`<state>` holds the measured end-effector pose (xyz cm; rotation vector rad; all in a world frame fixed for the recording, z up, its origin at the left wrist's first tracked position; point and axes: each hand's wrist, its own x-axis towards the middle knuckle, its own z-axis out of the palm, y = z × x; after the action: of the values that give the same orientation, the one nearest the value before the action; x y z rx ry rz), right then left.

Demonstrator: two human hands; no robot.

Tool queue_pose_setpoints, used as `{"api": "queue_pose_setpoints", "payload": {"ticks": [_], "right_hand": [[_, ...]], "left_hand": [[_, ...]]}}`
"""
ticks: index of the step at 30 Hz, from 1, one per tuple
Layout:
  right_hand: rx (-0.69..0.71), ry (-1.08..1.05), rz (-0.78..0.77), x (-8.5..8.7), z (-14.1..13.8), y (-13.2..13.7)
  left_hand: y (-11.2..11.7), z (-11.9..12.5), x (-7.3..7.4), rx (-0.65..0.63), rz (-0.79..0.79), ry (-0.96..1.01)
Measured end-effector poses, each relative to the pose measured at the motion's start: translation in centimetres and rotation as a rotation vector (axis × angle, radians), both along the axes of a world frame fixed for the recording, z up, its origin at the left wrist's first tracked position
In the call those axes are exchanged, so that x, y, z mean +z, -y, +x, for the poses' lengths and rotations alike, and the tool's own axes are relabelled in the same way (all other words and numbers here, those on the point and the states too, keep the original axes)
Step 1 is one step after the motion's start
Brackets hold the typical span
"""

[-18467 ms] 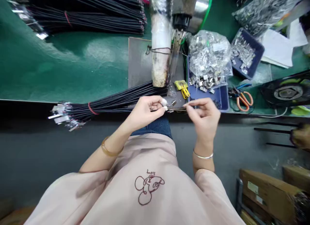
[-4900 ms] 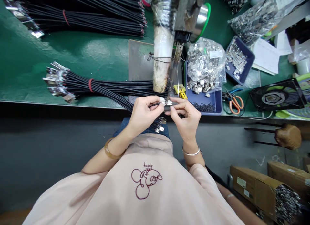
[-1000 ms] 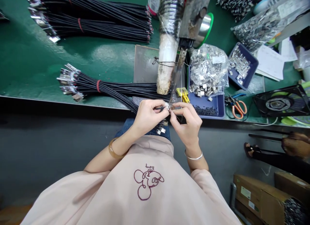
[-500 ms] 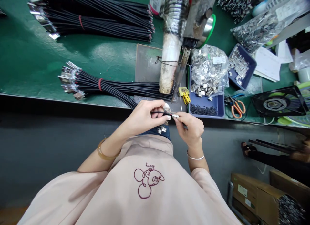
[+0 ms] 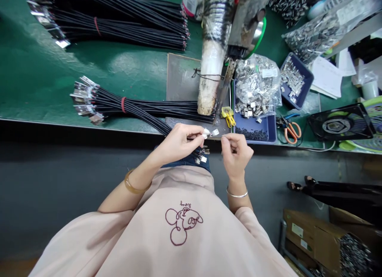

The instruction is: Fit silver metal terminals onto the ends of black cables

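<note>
Centre: left hand (image 5: 186, 141) pinching metal connector (image 5: 215, 132), silver end protruding rightward. Right hand (image 5: 237, 153), right of centre: curled, apart from connector; grip contents unclear. Above it, blue tray (image 5: 271, 125). Upper left: black cable bundles (image 5: 128, 32), red-banded.

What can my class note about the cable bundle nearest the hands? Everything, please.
The bundle is many black, plastic-looking cables, with silvery, metal-looking connectors fanned at its left end. A red band cinches it. It lies on the green bench, its right end over a grey board. Some cables slant over the front edge and vanish behind the left hand; contact there is hidden.
</note>
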<state>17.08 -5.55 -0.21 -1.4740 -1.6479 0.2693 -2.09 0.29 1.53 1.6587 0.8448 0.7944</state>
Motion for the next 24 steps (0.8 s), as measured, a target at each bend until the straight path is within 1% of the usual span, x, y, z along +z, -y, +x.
{"api": "queue_pose_setpoints", "payload": {"ticks": [2, 4, 9, 11, 14, 15, 16, 17, 19, 20, 21, 24], "right_hand": [[0.042, 0.156, 0.074, 0.1, -0.2, 0.2], [0.077, 0.236, 0.092, 0.2, -0.5, 0.1], [0.043, 0.211, 0.046, 0.1, -1.5, -0.6], [0.037, 0.128, -0.004, 0.1, -1.8, -0.6], [0.078, -0.128, -0.166, 0.4, -1.6, -0.1], [0.083, -0.207, -0.188, 0.8, -1.3, 0.1], [0.061, -0.26, -0.177, 1.2, -0.7, 0.3], [0.01, -0.279, -0.142, 1.7, 0.1, 0.5], [-0.174, -0.218, -0.054, 2.9, 2.4, 0.5], [-0.243, -0.142, -0.058, 3.4, 3.8, 0.2], [-0.268, -0.061, -0.089, 3.7, 5.2, -0.2], [-0.172, 0.232, -0.279, 3.8, 9.0, -2.0]], "left_hand": [[0.1, 0.2, 0.0, 0.01, 0.012, 0.005], [0.2, 0.3, -0.1, 0.017, 0.04, -0.017], [0.5, 0.6, -0.3, 0.043, 0.113, -0.096], [0.5, 0.6, -0.4, 0.057, 0.12, -0.103], [0.6, 0.3, -0.4, 0.056, 0.081, -0.061], [0.7, 0.1, -0.4, 0.051, 0.055, -0.026], [0.7, -0.2, -0.3, 0.039, 0.025, 0.008], [0.8, -0.6, -0.2, 0.024, -0.004, 0.041], [1.0, -1.4, 0.0, -0.033, -0.055, 0.058], [1.1, -1.8, 0.2, -0.064, -0.081, 0.044], [1.1, -2.1, 0.4, -0.08, -0.099, 0.032], [1.2, -2.6, 0.9, -0.112, -0.138, 0.01]]}}
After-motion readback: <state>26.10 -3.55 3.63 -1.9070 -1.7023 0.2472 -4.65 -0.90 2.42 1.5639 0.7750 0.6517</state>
